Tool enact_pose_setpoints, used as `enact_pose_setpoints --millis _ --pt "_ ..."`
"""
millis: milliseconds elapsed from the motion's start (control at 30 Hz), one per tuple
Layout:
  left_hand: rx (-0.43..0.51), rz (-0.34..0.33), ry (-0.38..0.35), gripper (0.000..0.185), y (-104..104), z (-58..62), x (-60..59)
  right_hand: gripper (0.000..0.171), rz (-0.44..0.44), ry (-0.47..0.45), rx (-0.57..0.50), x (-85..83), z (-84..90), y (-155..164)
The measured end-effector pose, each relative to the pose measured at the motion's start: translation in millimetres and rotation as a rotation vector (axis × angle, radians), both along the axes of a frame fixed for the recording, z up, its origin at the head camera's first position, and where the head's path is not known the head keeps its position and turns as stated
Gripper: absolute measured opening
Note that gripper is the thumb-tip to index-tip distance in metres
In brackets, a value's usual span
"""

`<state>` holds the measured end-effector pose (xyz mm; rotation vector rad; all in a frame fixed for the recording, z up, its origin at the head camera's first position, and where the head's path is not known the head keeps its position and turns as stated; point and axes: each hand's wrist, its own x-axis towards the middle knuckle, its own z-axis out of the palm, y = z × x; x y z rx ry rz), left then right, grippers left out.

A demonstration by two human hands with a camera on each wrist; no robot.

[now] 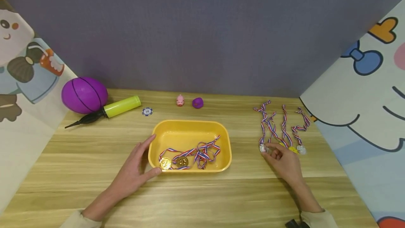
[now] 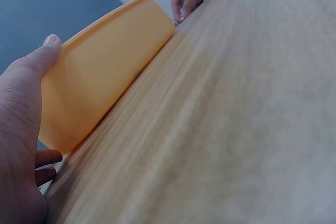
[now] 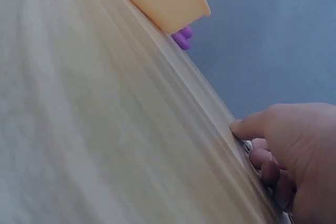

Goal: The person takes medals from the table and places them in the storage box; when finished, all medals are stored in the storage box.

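My left hand (image 1: 133, 170) rests at the left end of a yellow plastic bin (image 1: 190, 126), its thumb at the near rim and its fingers along the left side. Two medals lie inside on striped red, white and blue ribbons: a shiny gold medal (image 1: 165, 163) and a darker gold medal (image 1: 182, 161). To the right of the bin, my right hand (image 1: 286, 166) pinches a silver medal (image 1: 263, 148) between thumb and index finger, low at the table. Just beyond that hand are a gold medal (image 1: 293, 149), partly hidden, and another silver medal (image 1: 301, 149); their ribbons stretch away toward the back.
A purple ball (image 1: 84, 95) stands at the back left beside a yellow-green hand pump (image 1: 122, 107). A poker chip (image 1: 147, 111), a small pink pig (image 1: 180, 100) and a small purple figure (image 1: 197, 103) sit behind the bin. Grey and cartoon-printed panels enclose the table.
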<state>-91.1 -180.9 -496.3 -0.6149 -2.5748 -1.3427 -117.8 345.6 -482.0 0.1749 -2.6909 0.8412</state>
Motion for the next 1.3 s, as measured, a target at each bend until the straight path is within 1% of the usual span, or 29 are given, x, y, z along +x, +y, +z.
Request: enact_pose_setpoints --millis 100,200,367,567,667,800,900,1000,1200,1300 --pt "0.000 0.001 0.000 0.110 -0.2 -0.3 0.0 0.031 0.002 0.013 0.003 -0.1 -2.4 0.2" --pt "0.001 0.002 0.000 0.111 -0.3 -0.5 0.1 0.030 0.006 0.067 0.001 -0.5 -3.9 -1.1" --pt "-0.005 0.002 -0.002 0.111 0.2 -0.4 -0.5 0.031 0.038 0.243 -0.022 -2.9 -4.3 -3.2" --pt "-0.008 0.011 -0.006 0.110 -0.7 -0.8 0.2 0.034 0.111 0.446 -0.109 -9.4 -1.7 -2.5" --pt "-0.001 0.009 -0.005 0.110 -0.9 -0.9 0.6 0.035 0.127 0.513 -0.132 -12.7 0.5 -1.6" --pt "0.004 0.008 -0.004 0.111 -1.1 -1.2 0.7 0.037 0.117 0.586 -0.117 -16.8 6.2 -3.2" --pt "0.005 0.008 -0.003 0.111 -1.3 -1.2 0.5 0.040 0.111 0.622 -0.107 -19.0 11.9 -6.9" --pt "0.004 0.007 -0.003 0.111 -1.3 -1.1 0.5 0.038 0.121 0.622 -0.142 -19.8 17.4 -11.1" --pt "-0.001 0.004 -0.005 0.112 -0.1 0.0 -0.1 0.037 0.186 0.586 -0.278 -22.3 24.4 -16.6" --pt "0.004 0.005 -0.011 0.111 0.2 0.4 0.0 0.036 0.253 0.557 -0.348 -24.4 27.5 -19.1"
